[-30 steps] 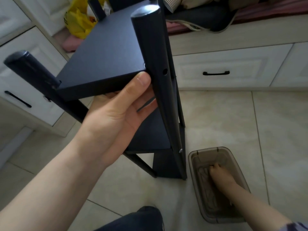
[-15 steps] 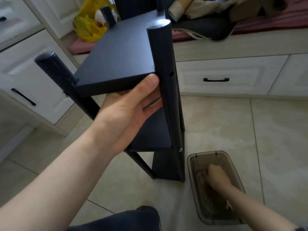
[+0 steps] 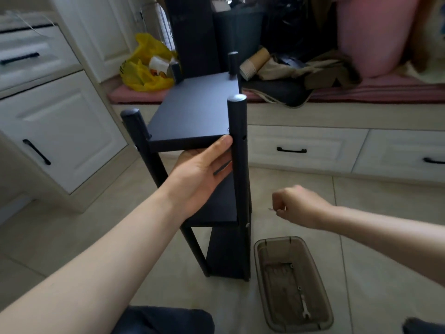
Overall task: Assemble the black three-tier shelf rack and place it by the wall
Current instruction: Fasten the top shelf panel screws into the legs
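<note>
The right hand (image 3: 297, 206) is curling into a loose fist, thumb and forefinger pinching a small metal fastener (image 3: 271, 209) whose tip is poking out toward the rack (probably a screw, though it is too small to tell). It is hovering over the floor, apart from everything. The left hand (image 3: 204, 172) is propping the top shelf (image 3: 195, 114) from below. Its thumb is lying straight against the board's front edge, and its fingers are reaching flat underneath as far as they show, so it is supporting more than clamping.

Just beside that thumb, the near right post (image 3: 238, 165) is showing an open hole (image 3: 244, 137) level with the shelf. To do this step well, the left hand should be keeping the board level and snug against the post. That way the fastener is entering straight, started by fingertips before the wrench (image 3: 305, 309) in the brown tray (image 3: 258, 249) is needed.

The rack (image 3: 226, 256) is standing upright on the tiled floor (image 3: 361, 213), its long axis vertical and its rounded post tops pointing up. Its shelves are running away from the person toward the white drawers (image 3: 301, 141), and the tray is lying just to its right.
</note>
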